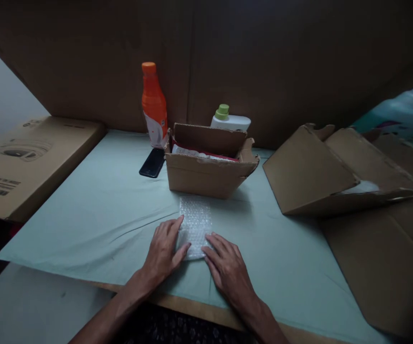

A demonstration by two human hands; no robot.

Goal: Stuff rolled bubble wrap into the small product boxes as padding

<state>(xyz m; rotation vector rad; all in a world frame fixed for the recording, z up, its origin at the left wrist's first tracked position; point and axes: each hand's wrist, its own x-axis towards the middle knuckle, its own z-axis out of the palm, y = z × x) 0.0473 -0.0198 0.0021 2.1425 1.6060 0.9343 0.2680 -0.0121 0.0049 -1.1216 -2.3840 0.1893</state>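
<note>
The left hand (pixel 162 248) and right hand (pixel 228 265) rest loosely spread at the bubble wrap (pixel 196 222): probably light, squashy, best pinched by its side edges.

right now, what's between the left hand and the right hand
In the head view, a piece of bubble wrap lies between the left hand and the right hand, on the pale green cloth.

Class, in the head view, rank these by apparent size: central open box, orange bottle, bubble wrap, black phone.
Largest: central open box.
Next: bubble wrap and orange bottle, too alike in area to rank.
Smallest: black phone.
</note>
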